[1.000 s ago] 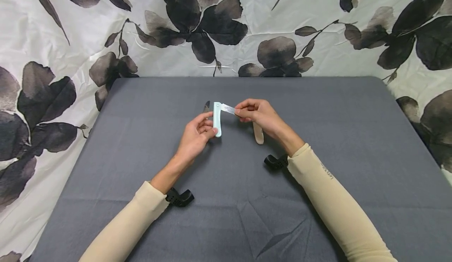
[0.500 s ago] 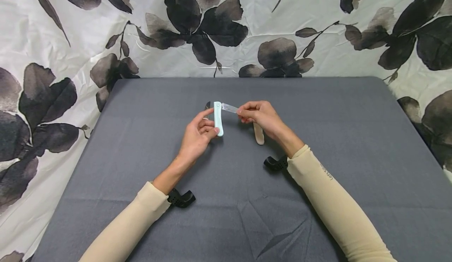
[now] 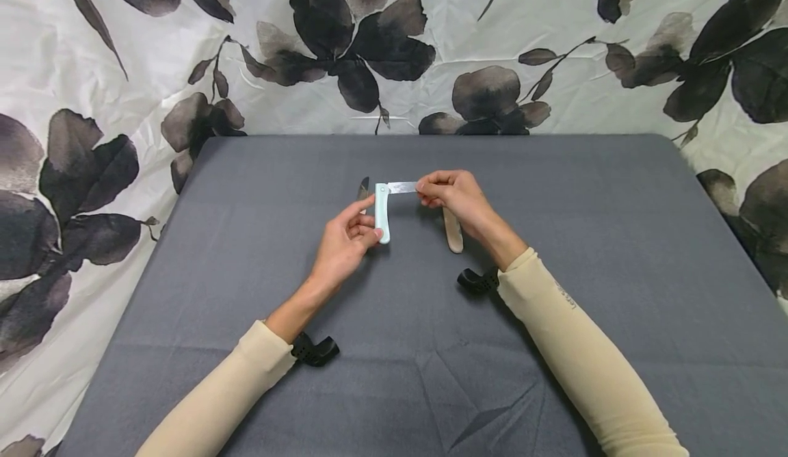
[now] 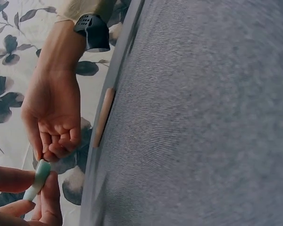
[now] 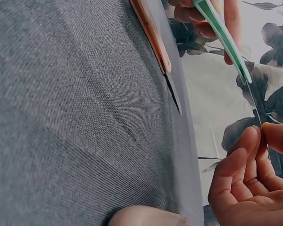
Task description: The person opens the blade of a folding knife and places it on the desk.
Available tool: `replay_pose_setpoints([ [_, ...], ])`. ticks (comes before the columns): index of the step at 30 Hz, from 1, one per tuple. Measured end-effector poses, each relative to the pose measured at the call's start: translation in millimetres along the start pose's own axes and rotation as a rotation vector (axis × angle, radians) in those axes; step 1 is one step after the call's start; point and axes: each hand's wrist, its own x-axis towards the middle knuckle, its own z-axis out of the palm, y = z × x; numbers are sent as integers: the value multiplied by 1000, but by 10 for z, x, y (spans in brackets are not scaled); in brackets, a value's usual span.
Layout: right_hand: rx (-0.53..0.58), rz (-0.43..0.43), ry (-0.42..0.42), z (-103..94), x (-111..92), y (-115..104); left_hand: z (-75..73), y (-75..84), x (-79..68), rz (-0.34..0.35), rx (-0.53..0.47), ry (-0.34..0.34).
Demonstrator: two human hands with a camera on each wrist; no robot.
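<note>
A folding knife with a mint-green handle (image 3: 382, 214) is held up over the grey table, its silver blade (image 3: 403, 187) standing roughly square to the handle. My left hand (image 3: 346, 245) grips the handle between thumb and fingertips. With thumb and fingers, my right hand (image 3: 458, 200) pinches the blade near its tip, which those fingers hide. In the right wrist view the thin blade (image 5: 255, 104) runs from the green handle (image 5: 221, 35) into the pinch. The left wrist view shows the handle end (image 4: 37, 180) between the left fingers.
Behind the left hand lies another knife, its dark blade (image 3: 364, 188) showing; its brown handle (image 5: 153, 37) appears in the right wrist view. A beige handle (image 3: 454, 231) lies below the right hand, partly covered. Floral cloth (image 3: 394, 46) hangs beyond the grey table (image 3: 585, 190).
The blade has swung from sloping down toward the right hand to about level. The right fingers have risen a little, and the handle has shifted slightly right and down.
</note>
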Motion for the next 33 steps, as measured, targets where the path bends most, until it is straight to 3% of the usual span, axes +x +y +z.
replay_pose_setpoints([
  [14, 48, 21, 25, 42, 110, -15, 32, -84, -38, 12, -10, -6],
  [33, 140, 57, 21, 127, 226, 5, 62, -153, -86, -29, -10, -37],
])
